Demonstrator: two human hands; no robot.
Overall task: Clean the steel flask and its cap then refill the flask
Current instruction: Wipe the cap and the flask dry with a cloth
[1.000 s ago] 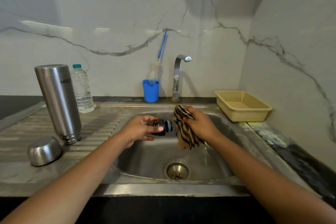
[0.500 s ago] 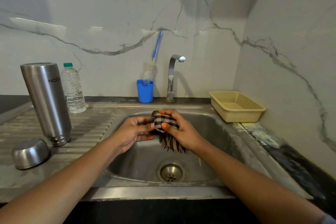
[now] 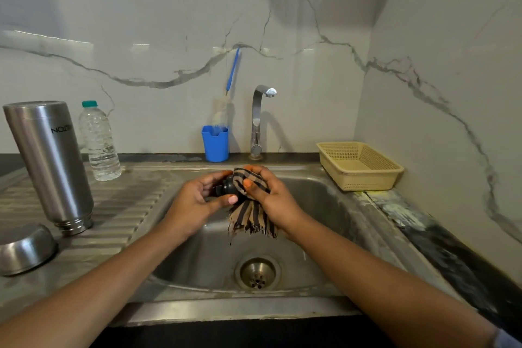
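Gripping the black flask cap (image 3: 228, 189), the left hand (image 3: 195, 203) curls its thumb and fingers round the cap's narrow end, with the thumb tip underneath. The right hand (image 3: 272, 200) clenches a brown-and-black striped cloth (image 3: 250, 216) against the cap's other end, its fingers wrapped over the fabric. The cloth's frayed edge hangs below those fingers, above the basin of the sink (image 3: 197, 263). The drain (image 3: 257, 272) lies below the fingers and nearer the person.

Well to the left of the left fingers, the steel flask (image 3: 49, 167) stands upside down with its mouth on the ribbed drainboard (image 3: 127, 206). Just beside its mouth lies 1 steel cup (image 3: 25, 248), dome up. Behind the flask stands 1 clear water bottle (image 3: 99, 141) with a teal top.

Beyond the fingers, at the wall, a blue holder (image 3: 215, 144) carries a bottle brush (image 3: 233, 70) beside the tap (image 3: 258, 118). To the right of the right fingers, a beige basket (image 3: 358, 167) sits at the sink's edge.
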